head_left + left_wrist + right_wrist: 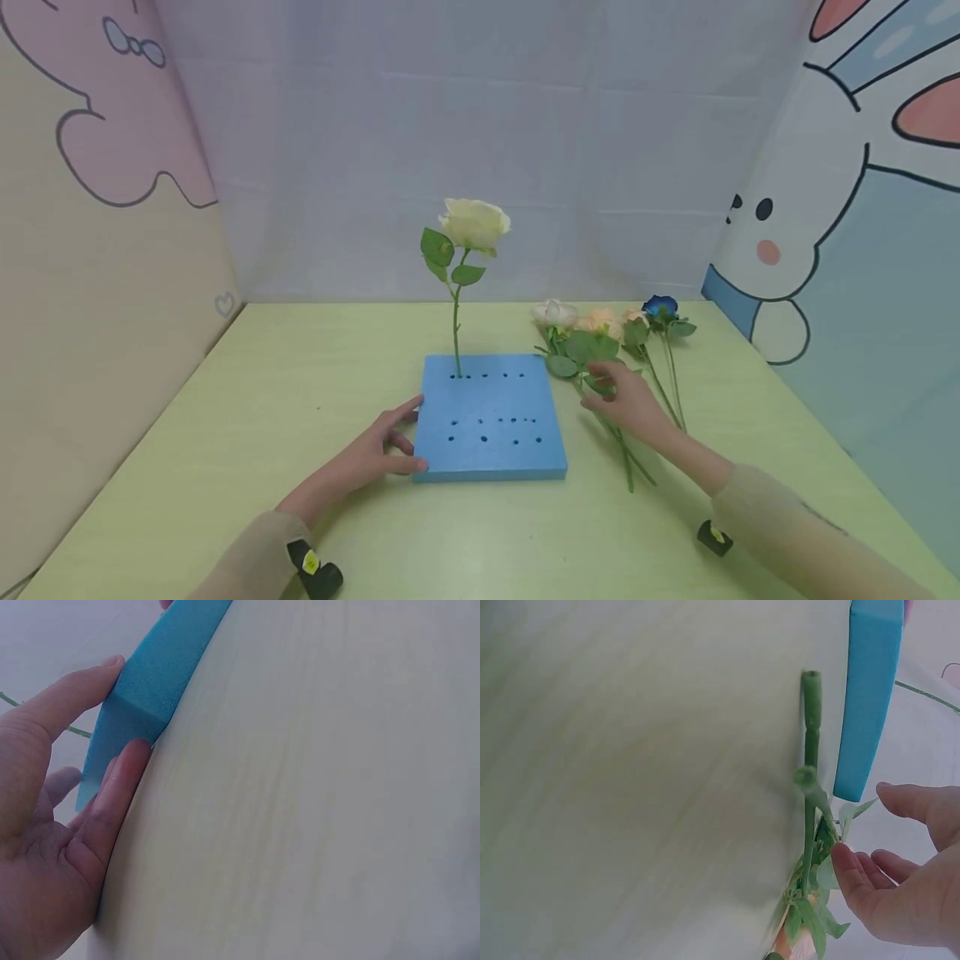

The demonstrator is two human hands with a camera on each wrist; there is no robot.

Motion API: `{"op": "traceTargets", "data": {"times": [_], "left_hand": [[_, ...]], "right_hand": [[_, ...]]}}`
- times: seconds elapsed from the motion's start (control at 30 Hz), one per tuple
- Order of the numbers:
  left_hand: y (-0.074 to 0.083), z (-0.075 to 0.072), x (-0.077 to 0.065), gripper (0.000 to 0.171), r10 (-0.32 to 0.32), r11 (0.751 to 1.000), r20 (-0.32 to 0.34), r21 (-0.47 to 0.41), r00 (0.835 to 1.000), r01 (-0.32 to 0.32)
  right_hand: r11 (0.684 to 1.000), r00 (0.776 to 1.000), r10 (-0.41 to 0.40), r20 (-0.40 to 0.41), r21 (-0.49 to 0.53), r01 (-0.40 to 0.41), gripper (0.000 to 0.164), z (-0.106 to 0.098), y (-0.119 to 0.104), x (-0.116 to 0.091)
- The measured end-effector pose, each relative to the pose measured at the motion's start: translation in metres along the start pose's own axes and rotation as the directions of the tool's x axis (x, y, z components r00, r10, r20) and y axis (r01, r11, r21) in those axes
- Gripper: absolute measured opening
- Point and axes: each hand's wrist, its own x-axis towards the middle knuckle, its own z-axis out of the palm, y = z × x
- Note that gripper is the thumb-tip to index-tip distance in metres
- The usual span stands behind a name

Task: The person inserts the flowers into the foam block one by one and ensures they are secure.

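Observation:
A blue foam block (491,460) with rows of small holes lies on the table. One cream-white rose (474,223) stands upright in its back row. My left hand (369,454) rests against the block's left side, thumb near the front corner; in the left wrist view, the fingertips (136,754) touch the block (161,682). To the right, my right hand (628,407) reaches over lying flowers, its thumb and fingers apart beside green leaves (592,346). Cut stem ends (812,690) show in the right wrist view, with the fingers close to the leaves; contact is unclear.
Among the lying flowers are a whitish rose (555,312), peach blooms (600,322) and a blue rose (660,305). They lie on the pale yellow-green table (315,367), right of the block. A plain curtain (480,108) hangs behind; printed cartoon cloths flank both sides.

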Motion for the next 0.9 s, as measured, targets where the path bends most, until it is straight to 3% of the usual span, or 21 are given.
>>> {"op": "traceTargets", "data": {"times": [0.57,0.9], "left_hand": [[-0.002,0.001,-0.001,0.096,-0.002,1.000,-0.007,0.007,1.000,0.003],[0.001,0.002,0.000,0.096,0.004,1.000,-0.007,0.017,1.000,-0.004]], "right_hand": [[1.000,0.989,0.028,0.146,-0.016,-0.026,0.051,-0.003,0.007,0.000],[0.999,0.975,-0.009,0.223,-0.042,0.019,0.046,-0.007,0.012,0.007]]}}
